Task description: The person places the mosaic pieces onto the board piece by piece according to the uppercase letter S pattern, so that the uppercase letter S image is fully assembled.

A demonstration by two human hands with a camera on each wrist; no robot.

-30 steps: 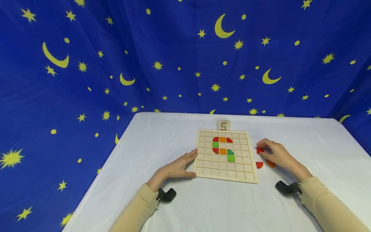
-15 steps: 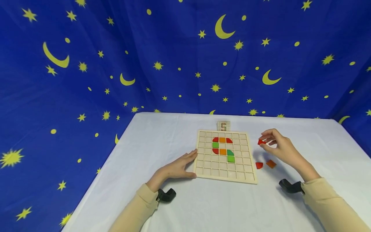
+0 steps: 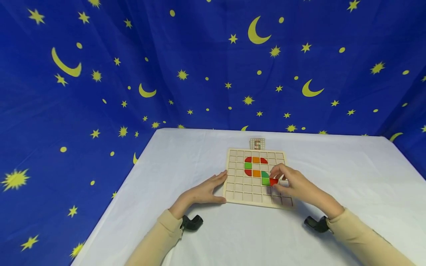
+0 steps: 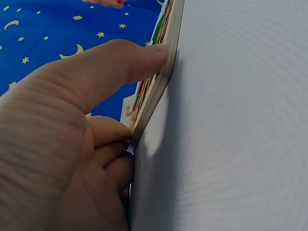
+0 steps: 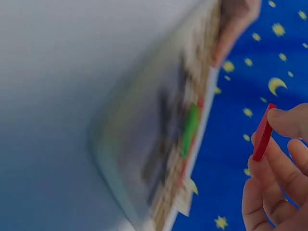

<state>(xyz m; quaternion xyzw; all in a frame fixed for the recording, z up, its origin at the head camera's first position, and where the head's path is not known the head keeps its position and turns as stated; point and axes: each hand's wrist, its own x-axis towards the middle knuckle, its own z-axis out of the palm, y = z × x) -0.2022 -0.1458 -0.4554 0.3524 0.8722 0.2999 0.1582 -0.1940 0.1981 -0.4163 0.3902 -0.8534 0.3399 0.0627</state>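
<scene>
My right hand (image 3: pixel 299 186) pinches a red tile (image 3: pixel 273 181) between thumb and fingers, over the right half of a wooden grid board (image 3: pixel 239 196). In the right wrist view that red tile shows thin and edge-on between the fingertips. Red, orange and green tiles, some with a rounded corner, lie in the board's cells in a curving row, ending at a light green square (image 3: pixel 265 181). My left hand (image 3: pixel 206 190) rests on the table with fingers extended, its fingertips at the board's left edge. From the left wrist, the thumb (image 4: pixel 118 62) touches the board's side.
A small card (image 3: pixel 257 144) with an S pattern on a grid lies just behind the board. White cloth (image 3: pixel 199 155) covers the table. Blue fabric with yellow stars and moons (image 3: pixel 206 48) hangs behind and at the sides. A black wrist device (image 3: pixel 192 223) sits under each sleeve.
My right hand lifted the red tile from the table right of the board, then carried it left over the grid. It now hides the loose red and orange tiles. The left hand stays put.
</scene>
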